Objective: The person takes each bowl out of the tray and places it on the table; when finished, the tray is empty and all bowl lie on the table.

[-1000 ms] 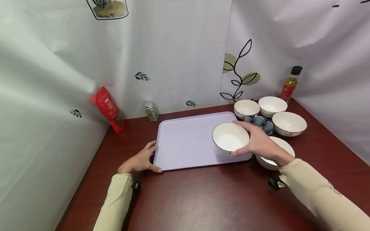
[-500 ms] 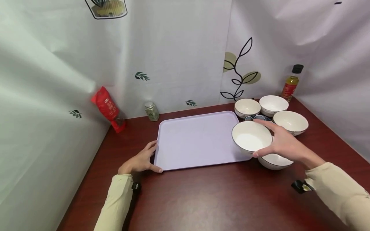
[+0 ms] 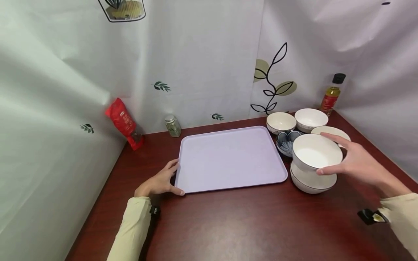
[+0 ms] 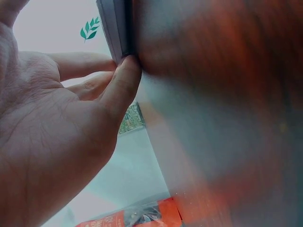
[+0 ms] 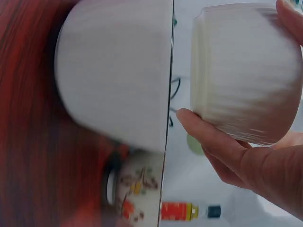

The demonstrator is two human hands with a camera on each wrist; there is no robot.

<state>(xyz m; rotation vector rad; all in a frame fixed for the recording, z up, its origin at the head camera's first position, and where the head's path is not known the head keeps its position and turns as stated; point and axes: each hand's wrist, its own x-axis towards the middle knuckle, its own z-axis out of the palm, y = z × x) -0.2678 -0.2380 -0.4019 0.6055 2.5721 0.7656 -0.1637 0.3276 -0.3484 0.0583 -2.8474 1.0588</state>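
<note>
My right hand (image 3: 357, 163) grips a white bowl (image 3: 316, 150) with a dark rim, thumb on its near side and fingers on the far side. Below it another white bowl (image 3: 312, 185) stands on the table; the right wrist view shows a gap between this lower bowl's rim (image 5: 169, 71) and the held bowl (image 5: 246, 75). My left hand (image 3: 160, 181) holds the front left corner of a pale lilac tray (image 3: 228, 159). In the left wrist view, thumb and fingertips meet the tray's edge (image 4: 113, 28).
Behind the held bowl stand a small bowl (image 3: 281, 122), a wider one (image 3: 311, 119), another partly hidden bowl (image 3: 331, 131) and blue patterned dishes (image 3: 287, 143). An oil bottle (image 3: 331, 96) is at the back right. A spice jar (image 3: 172, 126) and red packet (image 3: 123, 121) stand back left.
My right hand has carried the bowl to the right, from over the tray's right side to over the standing bowl. The left hand stays at the tray's corner.
</note>
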